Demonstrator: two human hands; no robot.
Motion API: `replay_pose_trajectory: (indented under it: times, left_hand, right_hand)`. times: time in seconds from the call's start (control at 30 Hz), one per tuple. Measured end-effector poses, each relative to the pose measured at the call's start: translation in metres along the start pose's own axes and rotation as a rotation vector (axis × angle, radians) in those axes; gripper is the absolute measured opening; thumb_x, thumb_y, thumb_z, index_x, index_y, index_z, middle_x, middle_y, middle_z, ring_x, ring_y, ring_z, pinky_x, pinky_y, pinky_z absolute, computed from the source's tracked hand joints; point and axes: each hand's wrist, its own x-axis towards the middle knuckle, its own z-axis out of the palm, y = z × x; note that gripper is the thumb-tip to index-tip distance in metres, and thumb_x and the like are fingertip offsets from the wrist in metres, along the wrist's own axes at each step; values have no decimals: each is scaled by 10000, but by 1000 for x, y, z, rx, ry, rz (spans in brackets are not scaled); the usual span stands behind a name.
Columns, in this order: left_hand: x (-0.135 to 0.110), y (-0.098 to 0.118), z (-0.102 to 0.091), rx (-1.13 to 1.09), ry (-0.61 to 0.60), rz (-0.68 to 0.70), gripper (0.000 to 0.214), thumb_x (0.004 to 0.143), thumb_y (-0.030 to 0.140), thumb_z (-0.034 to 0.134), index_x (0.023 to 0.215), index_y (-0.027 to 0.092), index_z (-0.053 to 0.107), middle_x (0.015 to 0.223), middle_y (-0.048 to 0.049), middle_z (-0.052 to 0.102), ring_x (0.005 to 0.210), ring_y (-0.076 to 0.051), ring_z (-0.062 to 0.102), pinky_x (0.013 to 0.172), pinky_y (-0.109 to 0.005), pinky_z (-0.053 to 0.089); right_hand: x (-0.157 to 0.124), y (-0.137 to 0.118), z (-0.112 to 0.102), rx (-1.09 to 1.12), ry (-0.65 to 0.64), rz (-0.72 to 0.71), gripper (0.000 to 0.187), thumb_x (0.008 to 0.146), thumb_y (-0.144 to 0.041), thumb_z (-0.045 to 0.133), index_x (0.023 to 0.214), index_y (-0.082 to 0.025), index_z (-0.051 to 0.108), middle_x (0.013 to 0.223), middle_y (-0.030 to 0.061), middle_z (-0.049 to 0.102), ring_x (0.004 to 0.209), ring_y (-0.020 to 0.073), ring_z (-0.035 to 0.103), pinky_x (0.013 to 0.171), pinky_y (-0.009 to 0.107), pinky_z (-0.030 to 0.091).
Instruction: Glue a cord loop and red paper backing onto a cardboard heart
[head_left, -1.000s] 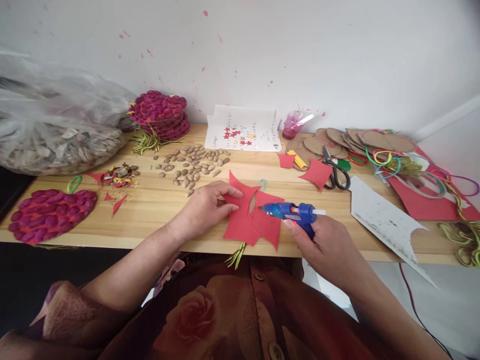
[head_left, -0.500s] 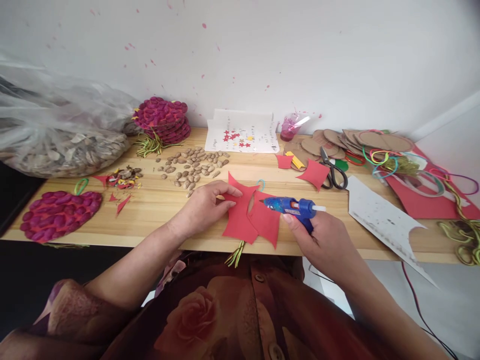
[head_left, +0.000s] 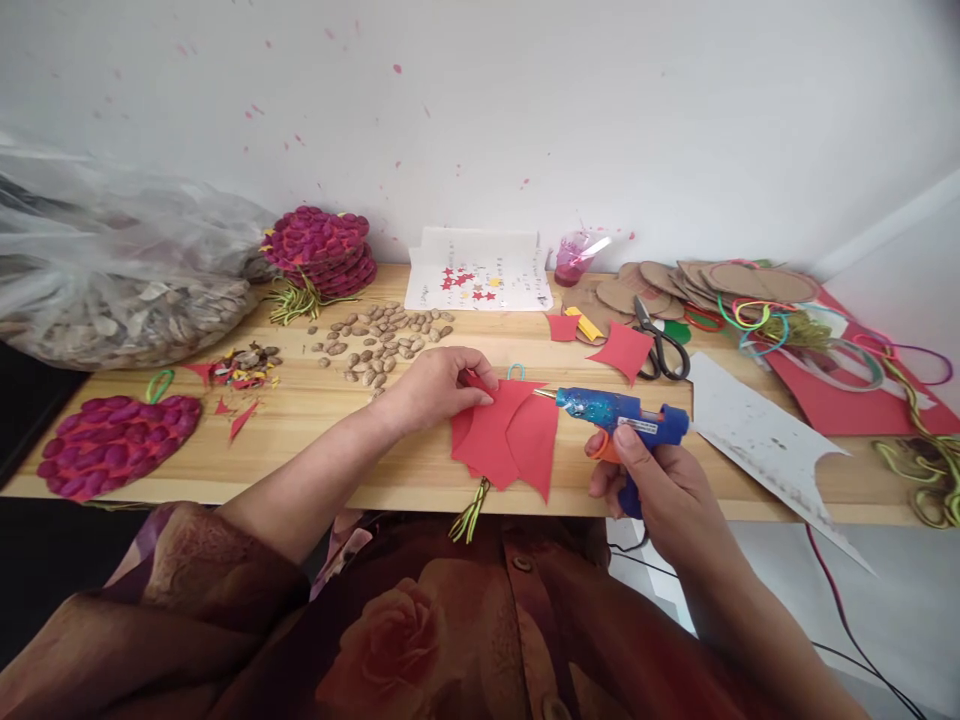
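In the head view, my left hand [head_left: 442, 385] pinches the upper left corner of a red paper piece [head_left: 491, 440] with curved edges. That piece overlaps another red paper piece [head_left: 538, 455] on its right. A green-and-brown yarn tassel [head_left: 471, 510] hangs from below them over the table edge, and a small blue loop [head_left: 516, 371] sticks out at the top. My right hand [head_left: 652, 470] is wrapped round a blue hot glue gun [head_left: 615, 412], a finger near its orange trigger. Its metal nozzle points left, close to the right-hand paper.
Brown seeds [head_left: 375, 345] lie scattered behind my left hand. Scissors [head_left: 656, 345], red paper offcuts [head_left: 624, 350] and cardboard discs [head_left: 652, 285] lie back right. A purple seed-covered piece [head_left: 116, 445] is at left, a white sheet [head_left: 480, 250] with stars at the back.
My left hand has moved a red paper piece to the right, further over the other one. My right hand has drawn the glue gun back to the right, off the paper.
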Motion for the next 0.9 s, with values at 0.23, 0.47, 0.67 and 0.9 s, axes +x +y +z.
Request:
replay_pose_trajectory:
  times: [0.23, 0.47, 0.67, 0.9]
  left_hand:
    - [6, -2, -2, 40, -106, 28, 101, 711, 240, 650, 782, 205, 713, 798, 0, 741, 738, -159, 664, 688, -255, 510]
    - [12, 5, -4, 265, -136, 54, 105, 699, 171, 669, 779, 217, 719, 792, 22, 721, 746, -154, 643, 703, -250, 470]
    - [12, 9, -2, 408, -121, 113, 110, 725, 129, 699, 803, 206, 706, 884, 5, 680, 804, -152, 635, 735, -255, 483]
    - [-12, 7, 7, 617, 206, 408, 94, 855, 140, 665, 920, 172, 725, 1060, -84, 677, 1022, -238, 613, 947, -416, 507]
  right_hand:
    - [5, 6, 6, 167, -84, 62, 451, 881, -621, 581, 854, -174, 637, 574, 26, 659, 397, 113, 520, 403, 221, 379]
    - [6, 4, 13, 230, -97, 117, 468, 856, -626, 615, 806, -161, 639, 570, 32, 657, 389, 103, 521, 390, 206, 377]
    - [10, 5, 18, 333, -63, 121, 450, 823, -614, 667, 796, -165, 656, 734, 67, 708, 498, 121, 596, 383, 196, 423]
    - [13, 3, 19, 370, -29, 129, 459, 787, -626, 701, 790, -167, 683, 768, 60, 704, 480, 107, 582, 367, 196, 436]
